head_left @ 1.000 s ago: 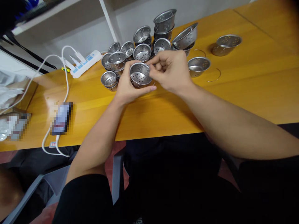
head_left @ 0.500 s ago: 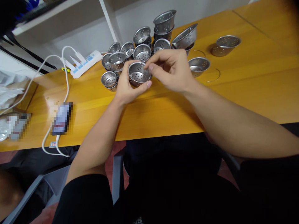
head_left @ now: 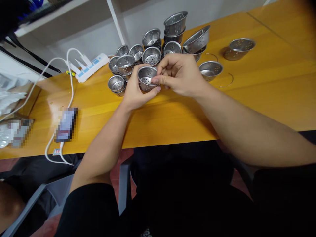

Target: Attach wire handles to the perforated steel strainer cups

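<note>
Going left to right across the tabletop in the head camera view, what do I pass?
Phone → white power strip → left hand holding a perforated steel cup → right hand at its rim → lone steel bowl → loose wire ring → far steel bowl.

You had about fourteen perforated steel bowls (head_left: 209, 70) on the desk (head_left: 259, 89), two loose wire loops (head_left: 227, 80), one power strip (head_left: 91, 64) and one phone (head_left: 66, 124).

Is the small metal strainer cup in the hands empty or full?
Empty: the perforated strainer cup, held by the left hand and right hand, shows its bare holed bottom.
</note>
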`<state>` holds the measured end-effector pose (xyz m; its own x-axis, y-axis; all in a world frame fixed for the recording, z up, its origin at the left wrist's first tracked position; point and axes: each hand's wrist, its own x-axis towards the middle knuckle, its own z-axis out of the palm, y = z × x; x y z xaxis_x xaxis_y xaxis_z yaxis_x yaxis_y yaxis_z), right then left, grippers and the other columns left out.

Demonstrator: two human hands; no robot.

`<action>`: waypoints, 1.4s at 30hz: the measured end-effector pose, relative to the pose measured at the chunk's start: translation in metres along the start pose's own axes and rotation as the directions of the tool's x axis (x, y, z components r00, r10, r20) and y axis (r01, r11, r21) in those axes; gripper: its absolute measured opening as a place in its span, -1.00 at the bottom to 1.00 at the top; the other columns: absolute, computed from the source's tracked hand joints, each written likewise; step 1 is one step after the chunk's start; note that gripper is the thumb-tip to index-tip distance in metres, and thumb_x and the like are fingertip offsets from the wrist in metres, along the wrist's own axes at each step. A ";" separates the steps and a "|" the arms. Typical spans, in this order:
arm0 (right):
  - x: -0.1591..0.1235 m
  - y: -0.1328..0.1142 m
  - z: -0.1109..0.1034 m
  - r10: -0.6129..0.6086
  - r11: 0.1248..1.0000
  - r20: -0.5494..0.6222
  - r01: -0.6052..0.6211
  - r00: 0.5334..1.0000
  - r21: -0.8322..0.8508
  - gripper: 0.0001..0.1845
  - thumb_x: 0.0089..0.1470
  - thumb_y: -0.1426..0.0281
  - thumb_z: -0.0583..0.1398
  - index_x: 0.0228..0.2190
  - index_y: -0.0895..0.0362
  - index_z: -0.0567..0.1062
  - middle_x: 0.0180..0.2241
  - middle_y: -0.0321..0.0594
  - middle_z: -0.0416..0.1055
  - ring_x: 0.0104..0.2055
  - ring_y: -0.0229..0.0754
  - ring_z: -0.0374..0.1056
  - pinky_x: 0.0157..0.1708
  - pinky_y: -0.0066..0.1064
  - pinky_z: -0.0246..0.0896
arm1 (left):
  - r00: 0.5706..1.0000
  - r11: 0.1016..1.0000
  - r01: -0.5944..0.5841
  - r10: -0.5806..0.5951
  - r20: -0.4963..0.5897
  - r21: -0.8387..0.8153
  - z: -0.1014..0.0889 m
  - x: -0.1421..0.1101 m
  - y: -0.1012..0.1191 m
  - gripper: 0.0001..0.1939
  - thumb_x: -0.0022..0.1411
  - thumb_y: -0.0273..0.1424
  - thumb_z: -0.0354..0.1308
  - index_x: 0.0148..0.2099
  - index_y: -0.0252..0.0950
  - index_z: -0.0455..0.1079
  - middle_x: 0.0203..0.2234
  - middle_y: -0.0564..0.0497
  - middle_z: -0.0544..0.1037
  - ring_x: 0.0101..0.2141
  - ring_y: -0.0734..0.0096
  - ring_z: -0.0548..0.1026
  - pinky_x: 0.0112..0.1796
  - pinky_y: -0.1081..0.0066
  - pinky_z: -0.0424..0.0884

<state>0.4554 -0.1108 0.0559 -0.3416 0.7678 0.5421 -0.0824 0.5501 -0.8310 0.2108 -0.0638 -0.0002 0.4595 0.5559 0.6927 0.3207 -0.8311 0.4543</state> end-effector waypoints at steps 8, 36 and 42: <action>-0.002 -0.001 0.000 0.052 0.998 -0.006 -0.053 0.999 -0.033 -0.32 -0.01 -0.24 0.72 -0.34 -0.05 0.59 -0.46 -0.26 0.43 -0.33 0.00 0.47 -0.36 -0.12 0.52 | 1.000 1.000 -0.003 0.003 0.015 0.001 -0.001 -0.001 -0.002 -0.13 0.41 0.02 0.57 0.56 0.01 0.25 0.29 -0.12 0.58 0.24 -0.08 0.67 0.37 -0.09 0.62; -0.008 0.005 -0.004 -0.097 0.892 0.076 0.121 0.992 -0.436 -0.80 0.29 0.14 0.52 -0.08 -0.19 0.74 0.17 -0.06 0.58 0.30 0.32 0.48 0.23 0.16 0.63 | 0.995 1.000 0.019 -0.016 -0.098 0.024 -0.003 0.003 -0.012 -0.04 0.39 0.40 0.45 0.51 -0.02 0.26 0.26 -0.15 0.61 0.27 -0.15 0.70 0.42 -0.19 0.60; -0.009 0.017 -0.001 -0.089 0.893 0.122 0.134 0.989 -0.429 -0.71 0.30 0.22 0.51 0.05 -0.16 0.77 0.18 -0.04 0.56 0.28 0.26 0.49 0.18 0.06 0.65 | 0.999 1.000 -0.001 0.001 -0.045 0.016 -0.004 0.001 -0.015 -0.01 0.43 0.40 0.42 0.58 -0.02 0.20 0.29 -0.17 0.60 0.32 -0.16 0.67 0.46 -0.15 0.57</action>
<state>0.4584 -0.1083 0.0371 -0.4446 0.6697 0.5948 0.2827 0.7350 -0.6163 0.2031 -0.0511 -0.0044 0.4219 0.5535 0.7180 0.3339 -0.8312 0.4445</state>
